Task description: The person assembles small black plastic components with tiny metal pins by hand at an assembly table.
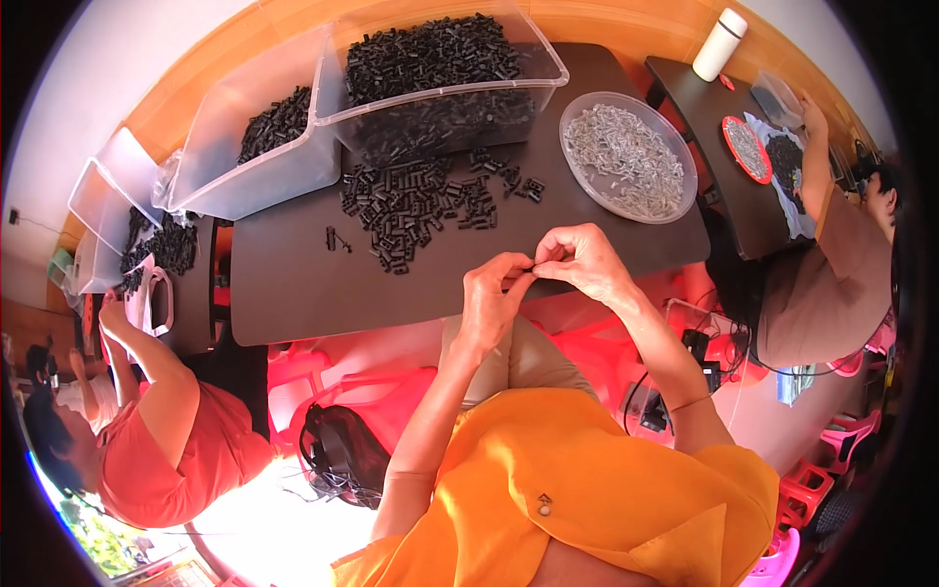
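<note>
Over the near edge of the dark table [293, 284], my left hand [492, 296] and my right hand [590, 262] meet, fingertips pinched together. A small black part [529, 271] shows between them, mostly covered by the fingers. Just beyond my hands lies a loose pile of short black cylindrical plastic parts [406, 201]. To the right of that pile, a round clear tray [693, 196] holds many small clear, silvery pieces [626, 157]. A couple of thin dark bits [337, 240] lie apart, left of the pile.
Two translucent bins [440, 110] [220, 186] of black parts stand along the far side. At right, a person [831, 284] works at another table with a red dish [747, 150] and a white bottle [719, 45]. Another person [186, 440] sits at left. A black bag [342, 455] rests beside me.
</note>
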### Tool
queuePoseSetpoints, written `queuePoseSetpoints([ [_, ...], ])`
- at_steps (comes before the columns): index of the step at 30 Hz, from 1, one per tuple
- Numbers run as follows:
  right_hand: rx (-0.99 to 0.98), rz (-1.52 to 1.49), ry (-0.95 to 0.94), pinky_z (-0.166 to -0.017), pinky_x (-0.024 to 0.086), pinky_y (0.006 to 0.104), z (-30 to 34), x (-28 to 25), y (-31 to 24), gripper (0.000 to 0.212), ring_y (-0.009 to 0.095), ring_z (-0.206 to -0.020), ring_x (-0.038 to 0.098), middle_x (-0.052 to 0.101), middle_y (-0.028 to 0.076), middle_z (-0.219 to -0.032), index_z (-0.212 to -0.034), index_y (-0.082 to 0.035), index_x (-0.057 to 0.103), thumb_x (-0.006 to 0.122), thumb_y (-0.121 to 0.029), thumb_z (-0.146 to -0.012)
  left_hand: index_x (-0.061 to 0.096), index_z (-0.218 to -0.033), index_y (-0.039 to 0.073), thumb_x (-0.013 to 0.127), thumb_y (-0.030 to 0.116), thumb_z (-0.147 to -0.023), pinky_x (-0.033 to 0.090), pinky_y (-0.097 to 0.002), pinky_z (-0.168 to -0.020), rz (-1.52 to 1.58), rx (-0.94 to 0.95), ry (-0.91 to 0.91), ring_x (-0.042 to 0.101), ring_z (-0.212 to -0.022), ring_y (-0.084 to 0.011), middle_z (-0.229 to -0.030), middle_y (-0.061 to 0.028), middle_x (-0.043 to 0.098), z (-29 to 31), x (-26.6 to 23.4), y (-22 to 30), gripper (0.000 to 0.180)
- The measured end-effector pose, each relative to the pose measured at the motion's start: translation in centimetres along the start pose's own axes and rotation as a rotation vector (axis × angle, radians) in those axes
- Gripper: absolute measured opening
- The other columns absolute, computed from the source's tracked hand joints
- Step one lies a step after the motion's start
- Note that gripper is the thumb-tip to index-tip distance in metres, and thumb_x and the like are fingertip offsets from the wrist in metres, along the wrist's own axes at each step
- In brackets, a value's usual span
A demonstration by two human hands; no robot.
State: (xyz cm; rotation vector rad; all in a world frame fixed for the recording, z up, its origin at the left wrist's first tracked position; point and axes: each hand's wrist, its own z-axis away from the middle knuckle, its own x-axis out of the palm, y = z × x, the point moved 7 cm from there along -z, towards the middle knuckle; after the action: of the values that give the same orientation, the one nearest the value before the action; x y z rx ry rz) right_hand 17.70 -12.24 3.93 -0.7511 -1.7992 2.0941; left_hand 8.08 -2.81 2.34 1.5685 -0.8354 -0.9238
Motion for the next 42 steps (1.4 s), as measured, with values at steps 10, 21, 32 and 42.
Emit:
queuePoseSetpoints([
  [10, -0.316, 0.543, 0.407, -0.061, 0.047, 0.0344, -5.6, -1.3, -2.4, 0.014, 0.023, -0.067, 0.059, 0.056, 0.008, -0.077, -0.085, -0.004, 0.063, 0.068, -0.003, -0.072, 0.059, -0.092, -0.003, 0.063, -0.006, -0.079, 0.050, -0.0203, -0.069, 0.324, -0.114, 0.135, 0.060, -0.074, -0.0086, -0.082, -0.0054, 0.064, -1.6, -4.4, -2.2, 0.014],
  [21, -0.296, 0.339, 0.414, -0.061, 0.048, 0.0278, -6.4, -1.3, -2.6, 0.008, 0.014, -0.068, 0.062, 0.059, 0.007, -0.074, -0.081, -0.001, 0.059, 0.062, 0.003, -0.075, 0.058, -0.093, -0.003, 0.061, -0.005, -0.081, 0.053, -0.0226, -0.071, 0.443, -0.143, 0.129, 0.061, -0.074, -0.0102, -0.082, -0.0055, 0.063, -1.6, -4.8, -2.7, 0.012],
  [32, -0.065, -0.440, 0.133, -0.073, 0.054, 0.0286, -3.1, 0.8, 0.7, 0.019, 0.015, -0.081, 0.062, 0.063, 0.010, -0.090, -0.100, 0.004, 0.062, 0.063, -0.004, -0.083, 0.059, -0.094, -0.004, 0.061, -0.005, -0.082, 0.055, -0.0244, -0.070, 0.505, -0.135, 0.103, 0.063, -0.073, -0.0125, -0.086, -0.0100, 0.065, -1.7, -4.8, -2.5, 0.013],
  [42, -0.059, -0.319, 0.096, -0.071, 0.053, 0.0243, -2.6, 0.5, 0.3, 0.010, 0.012, -0.076, 0.062, 0.064, 0.007, -0.085, -0.091, 0.005, 0.063, 0.064, 0.000, -0.082, 0.059, -0.095, -0.004, 0.063, -0.005, -0.080, 0.053, -0.0233, -0.071, 0.462, -0.186, 0.079, 0.062, -0.073, -0.0109, -0.082, -0.0067, 0.064, -1.5, -2.7, -2.3, 0.015],
])
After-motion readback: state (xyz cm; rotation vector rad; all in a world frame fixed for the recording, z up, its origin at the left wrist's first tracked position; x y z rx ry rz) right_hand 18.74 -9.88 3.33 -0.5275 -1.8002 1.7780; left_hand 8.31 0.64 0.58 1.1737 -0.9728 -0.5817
